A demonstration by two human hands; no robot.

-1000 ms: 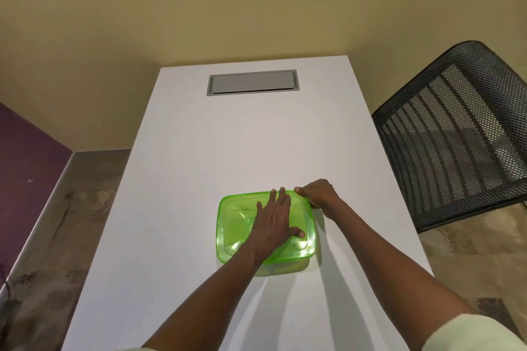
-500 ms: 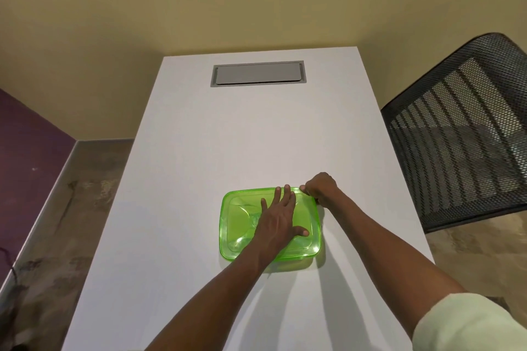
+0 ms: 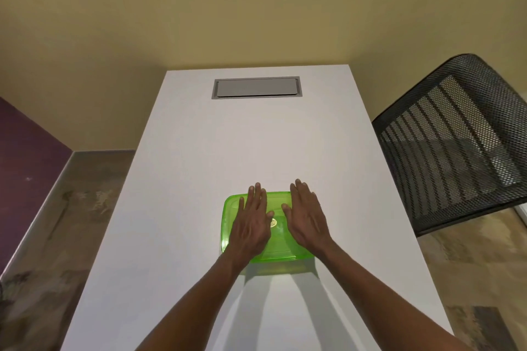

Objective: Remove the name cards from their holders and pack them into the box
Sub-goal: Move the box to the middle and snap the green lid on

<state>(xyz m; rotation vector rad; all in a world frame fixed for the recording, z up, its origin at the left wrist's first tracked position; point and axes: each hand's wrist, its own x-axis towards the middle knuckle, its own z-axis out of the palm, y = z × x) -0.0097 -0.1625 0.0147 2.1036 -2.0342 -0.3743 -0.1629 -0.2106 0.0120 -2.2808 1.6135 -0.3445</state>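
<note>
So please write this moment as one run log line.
stage: closing box | left hand: flat on green lid | right hand: flat on lid | cards: not visible

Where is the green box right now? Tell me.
In the head view, the green box sits on the white table near its front centre, lid on, under the left hand and right hand.

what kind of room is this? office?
Probably an office or meeting room: a long white table with a flush cable hatch set into its top, and a black mesh office chair beside it. Both hands lie flat on a green box.
</note>
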